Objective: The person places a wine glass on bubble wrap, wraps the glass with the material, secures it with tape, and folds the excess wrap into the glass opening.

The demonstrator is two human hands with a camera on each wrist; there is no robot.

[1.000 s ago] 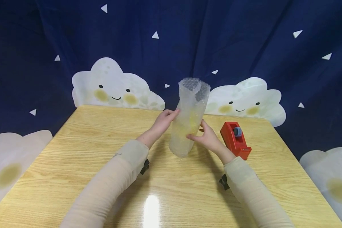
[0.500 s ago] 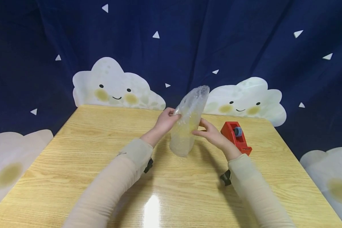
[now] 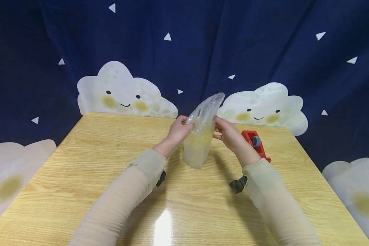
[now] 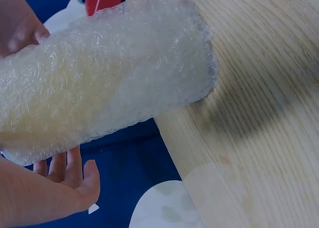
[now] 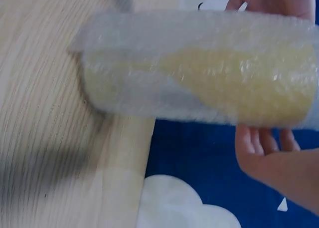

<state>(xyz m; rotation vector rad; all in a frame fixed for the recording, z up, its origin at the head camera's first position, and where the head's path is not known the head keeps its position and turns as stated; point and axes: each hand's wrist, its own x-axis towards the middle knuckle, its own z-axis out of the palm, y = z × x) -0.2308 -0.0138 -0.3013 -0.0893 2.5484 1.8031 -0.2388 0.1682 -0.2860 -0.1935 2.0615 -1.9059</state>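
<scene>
A roll of bubble wrap (image 3: 196,147) stands tilted to the right over the table's middle, its lower end at the tabletop. Through the layers shows a yellow, goblet-shaped thing (image 5: 249,78), blurred by the wrap. My left hand (image 3: 179,131) grips the roll's left side, thumb across the front, other fingers partly hidden behind it. On the right side my right hand (image 3: 229,135) holds the wrap higher up, its fingers at the edge. The wrap's top end (image 3: 216,99) leans to a slanted point. In the right wrist view, my right hand (image 5: 271,150) lies along the roll's lower side.
A red tape dispenser (image 3: 249,136) with a blue tape roll (image 3: 256,141) stands to the right, partly behind my right forearm. The wooden table (image 3: 110,153) ends at a dark blue curtain (image 3: 184,41) printed with clouds.
The wrap's open tube top has folded down to a slanted point. My right hand has shifted upward along the roll's right side. My left hand has barely moved.
</scene>
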